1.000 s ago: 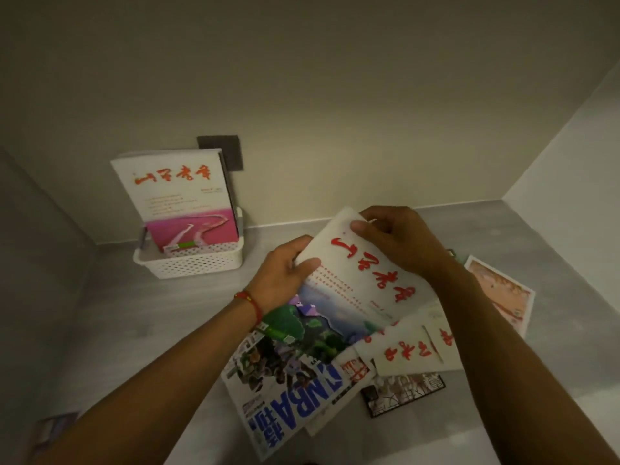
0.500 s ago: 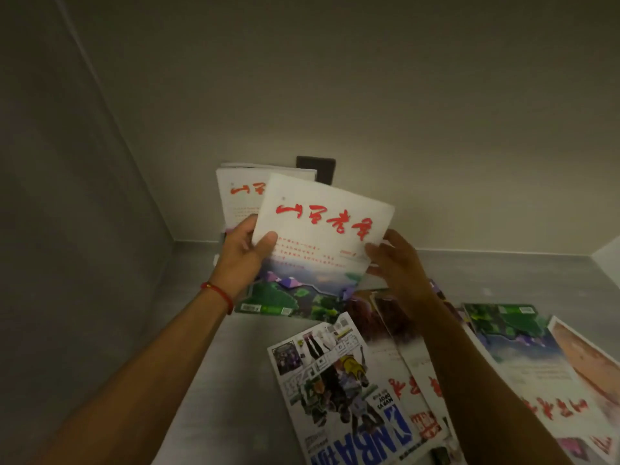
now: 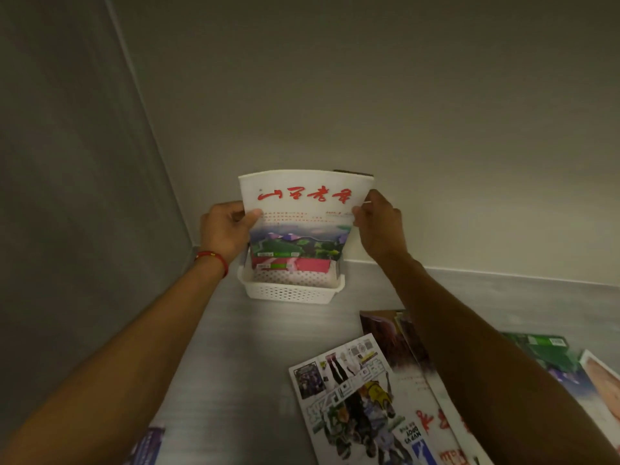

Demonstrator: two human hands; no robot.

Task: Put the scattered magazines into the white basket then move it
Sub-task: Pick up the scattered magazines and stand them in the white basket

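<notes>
A white magazine with red calligraphy and a green landscape (image 3: 303, 213) stands upright over the white basket (image 3: 290, 291), its lower edge just inside the basket. My left hand (image 3: 223, 231) grips its left edge and my right hand (image 3: 379, 223) grips its right edge. Behind it in the basket stands another magazine with a pink cover (image 3: 292, 264), mostly hidden. Several scattered magazines lie on the grey surface at lower right, among them a basketball magazine (image 3: 355, 397).
The basket sits in the back left corner against the cream wall (image 3: 402, 112) and near a grey side panel (image 3: 67, 196). One more magazine corner (image 3: 147, 444) shows at the bottom left. A green-covered magazine (image 3: 540, 350) lies far right.
Both hands lifted the white magazine off the pile, carried it left and back, and turned it upright over the basket. My view swung left with it.
</notes>
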